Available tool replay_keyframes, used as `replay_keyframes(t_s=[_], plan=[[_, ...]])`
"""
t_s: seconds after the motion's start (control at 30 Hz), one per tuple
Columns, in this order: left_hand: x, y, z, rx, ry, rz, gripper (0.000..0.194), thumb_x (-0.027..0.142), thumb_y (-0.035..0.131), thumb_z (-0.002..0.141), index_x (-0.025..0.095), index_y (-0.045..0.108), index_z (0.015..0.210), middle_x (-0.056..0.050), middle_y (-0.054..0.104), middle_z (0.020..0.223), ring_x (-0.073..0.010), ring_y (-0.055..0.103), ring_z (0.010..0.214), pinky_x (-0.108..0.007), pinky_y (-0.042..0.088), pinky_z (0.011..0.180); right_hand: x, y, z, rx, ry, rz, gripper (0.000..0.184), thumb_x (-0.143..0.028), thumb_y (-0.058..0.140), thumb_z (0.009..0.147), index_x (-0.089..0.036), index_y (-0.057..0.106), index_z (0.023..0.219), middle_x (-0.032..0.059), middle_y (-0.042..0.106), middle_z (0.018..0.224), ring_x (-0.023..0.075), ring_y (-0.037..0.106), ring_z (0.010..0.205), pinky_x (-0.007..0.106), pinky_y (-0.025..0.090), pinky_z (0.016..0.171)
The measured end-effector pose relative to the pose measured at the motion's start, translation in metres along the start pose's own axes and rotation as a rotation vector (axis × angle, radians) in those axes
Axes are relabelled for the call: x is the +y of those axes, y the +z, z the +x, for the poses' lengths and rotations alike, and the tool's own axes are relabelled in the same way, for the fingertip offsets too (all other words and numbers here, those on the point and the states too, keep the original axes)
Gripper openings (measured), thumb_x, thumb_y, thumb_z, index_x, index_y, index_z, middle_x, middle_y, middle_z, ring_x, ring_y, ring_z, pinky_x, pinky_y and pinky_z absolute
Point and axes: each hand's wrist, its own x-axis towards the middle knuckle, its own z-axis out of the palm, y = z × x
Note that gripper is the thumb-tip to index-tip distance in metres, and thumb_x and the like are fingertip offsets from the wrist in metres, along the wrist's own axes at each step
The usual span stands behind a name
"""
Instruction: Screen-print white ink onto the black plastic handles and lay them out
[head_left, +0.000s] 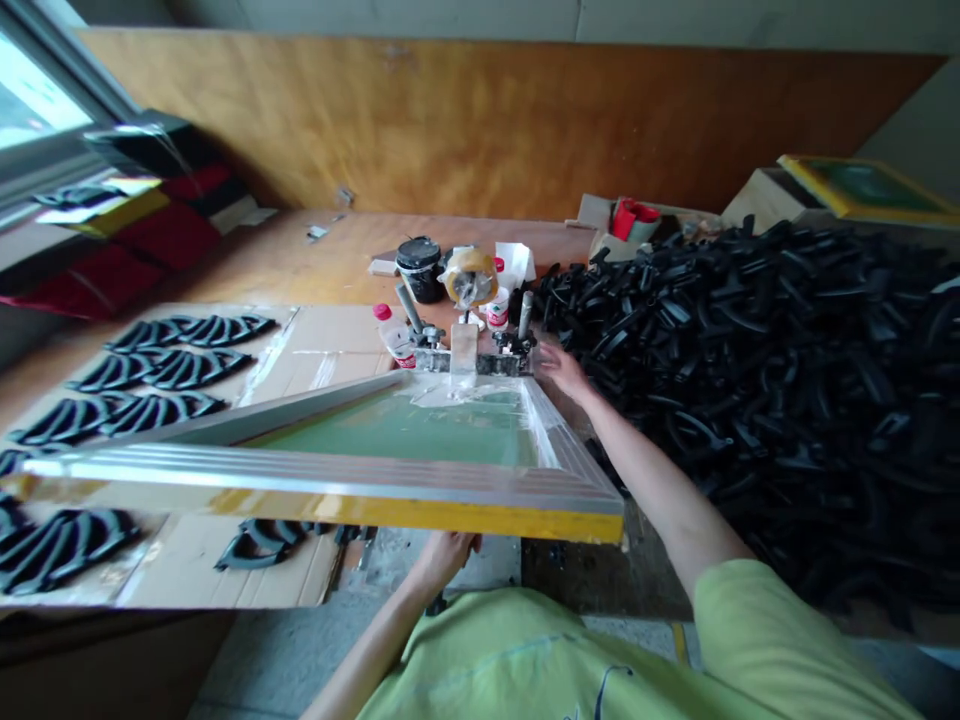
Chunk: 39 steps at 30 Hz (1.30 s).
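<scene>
A silk-screen printing frame (322,480) with green mesh tilts up in front of me, its far end in a metal hinge clamp (491,360). My right hand (559,365) is beside the clamp's right end, fingers stretched toward it and apart; I cannot tell whether they touch. My left hand (450,552) is below the frame's near edge, over a pale metal plate (487,565). Its fingers look curled, partly hidden by the frame, and what they hold cannot be made out. White ink residue (465,392) smears the mesh near the clamp.
A big heap of black curved plastic parts (675,340) covers the right side. Similar parts (180,370) lie in rows on cardboard (330,335) at left. Behind the clamp stand a black tub (420,268), a tape roll (471,275) and a red-capped bottle (393,330).
</scene>
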Motion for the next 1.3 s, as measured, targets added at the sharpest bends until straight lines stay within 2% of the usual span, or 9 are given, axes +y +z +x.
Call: replay_keyframes(t_s=[0.13, 0.27, 0.4, 0.5, 0.6, 0.7, 0.9, 1.13, 1.3], plan=[[0.036, 0.020, 0.023, -0.019, 0.125, 0.124, 0.041, 0.045, 0.040, 0.088, 0.019, 0.062, 0.063, -0.003, 0.059, 0.054, -0.0145, 0.054, 0.055, -0.025, 0.045, 0.053, 0.023, -0.040, -0.021, 0.071, 0.071, -0.660, 0.040, -0.011, 0.061, 0.079, -0.012, 0.058, 0.119, 0.0200, 0.063, 0.114, 0.0273, 0.060, 0.107, 0.043, 0.043, 0.094], [0.076, 0.031, 0.035, 0.011, 0.274, 0.158, 0.032, 0.043, 0.045, 0.088, 0.025, 0.067, 0.102, -0.003, 0.073, 0.090, -0.0196, 0.064, 0.088, -0.031, 0.052, 0.078, 0.043, -0.068, -0.049, -0.034, 0.202, -1.155, 0.043, -0.013, 0.055, 0.083, -0.014, 0.052, 0.126, 0.0193, 0.066, 0.104, 0.0288, 0.059, 0.105, 0.038, 0.047, 0.083], [0.082, 0.018, 0.018, 0.116, 0.334, 0.147, 0.038, 0.043, 0.043, 0.090, 0.023, 0.064, 0.114, -0.006, 0.070, 0.113, -0.0206, 0.064, 0.103, -0.031, 0.048, 0.090, 0.033, -0.082, -0.063, -0.057, 0.141, -1.147, 0.057, -0.014, 0.052, 0.082, -0.023, 0.045, 0.137, 0.0138, 0.069, 0.103, 0.0286, 0.062, 0.099, 0.039, 0.048, 0.079], [0.063, -0.004, -0.004, 0.177, 0.253, 0.029, 0.038, 0.045, 0.044, 0.090, 0.021, 0.066, 0.110, -0.006, 0.072, 0.107, -0.0189, 0.067, 0.093, -0.028, 0.051, 0.083, 0.010, -0.081, -0.077, 0.026, 0.035, -0.836, 0.056, -0.025, 0.062, 0.077, -0.025, 0.052, 0.132, 0.0087, 0.070, 0.097, 0.0264, 0.065, 0.088, 0.038, 0.050, 0.077], [0.034, -0.033, -0.016, 0.246, 0.200, -0.134, 0.042, 0.051, 0.045, 0.089, 0.020, 0.066, 0.108, -0.006, 0.072, 0.106, -0.0188, 0.066, 0.094, -0.027, 0.051, 0.080, -0.011, -0.052, -0.101, -0.007, -0.090, -0.360, 0.038, -0.034, 0.066, 0.074, -0.020, 0.065, 0.109, 0.0046, 0.070, 0.087, 0.0220, 0.065, 0.078, 0.035, 0.052, 0.074], [0.012, -0.064, -0.019, 0.298, 0.161, -0.276, 0.048, 0.056, 0.048, 0.085, 0.017, 0.065, 0.107, -0.010, 0.072, 0.103, -0.0198, 0.066, 0.091, -0.029, 0.051, 0.075, -0.023, 0.006, -0.127, -0.087, -0.190, -0.123, 0.030, -0.038, 0.067, 0.075, -0.019, 0.069, 0.098, 0.0035, 0.070, 0.086, 0.0208, 0.064, 0.080, 0.037, 0.052, 0.077], [0.002, -0.121, -0.030, 0.414, 0.193, -0.392, 0.053, 0.059, 0.057, 0.078, 0.014, 0.065, 0.103, -0.011, 0.071, 0.098, -0.0193, 0.066, 0.085, -0.028, 0.050, 0.070, -0.033, 0.102, -0.154, -0.216, -0.387, -0.345, 0.018, -0.016, 0.063, 0.079, -0.021, 0.074, 0.093, 0.0060, 0.069, 0.099, 0.0205, 0.060, 0.096, 0.038, 0.045, 0.093], [-0.017, -0.163, -0.034, 0.481, 0.247, -0.417, 0.053, 0.060, 0.057, 0.078, 0.015, 0.066, 0.106, -0.009, 0.071, 0.096, -0.0183, 0.066, 0.085, -0.026, 0.051, 0.070, -0.033, 0.113, -0.169, -0.189, -0.541, -0.651, 0.028, -0.013, 0.052, 0.087, -0.020, 0.069, 0.107, 0.0074, 0.065, 0.105, 0.0216, 0.054, 0.101, 0.038, 0.044, 0.093], [-0.059, -0.177, -0.047, 0.622, 0.195, -0.382, 0.052, 0.058, 0.053, 0.081, 0.016, 0.065, 0.108, -0.008, 0.071, 0.095, -0.0185, 0.065, 0.084, -0.027, 0.051, 0.072, -0.054, 0.115, -0.176, -0.156, -0.624, -0.728, 0.028, -0.014, 0.050, 0.089, -0.020, 0.070, 0.107, 0.0087, 0.064, 0.110, 0.0241, 0.051, 0.107, 0.041, 0.043, 0.096]])
